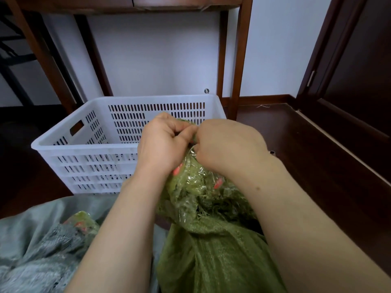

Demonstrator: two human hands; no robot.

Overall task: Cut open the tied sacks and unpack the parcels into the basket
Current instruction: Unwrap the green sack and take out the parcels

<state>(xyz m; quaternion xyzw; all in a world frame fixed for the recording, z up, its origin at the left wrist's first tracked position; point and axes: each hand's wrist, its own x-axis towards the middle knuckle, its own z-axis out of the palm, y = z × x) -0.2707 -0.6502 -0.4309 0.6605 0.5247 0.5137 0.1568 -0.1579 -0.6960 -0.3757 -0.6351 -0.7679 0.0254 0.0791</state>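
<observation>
The white slotted basket (pixel 84 147) stands on the dark floor, and what can be seen of its inside holds no parcels. Just in front of it, towards the person, rises the green sack (pixel 211 261), woven, soft and slack. It will likely fold and sag rather than stand by itself, so it probably needs support under the neck. To the left of that, also in front of the basket, lies a grey sack (pixel 31 250), slumped. The left hand (pixel 163 142) and right hand (pixel 228 144) meet above the basket's near rim. Both are curled, pinching the top of the green sack's bunched neck. The neck (pixel 198 178) is bound in glossy clear wrap that looks slick and crinkly. The frayed weave below it should offer the surer grip.
</observation>
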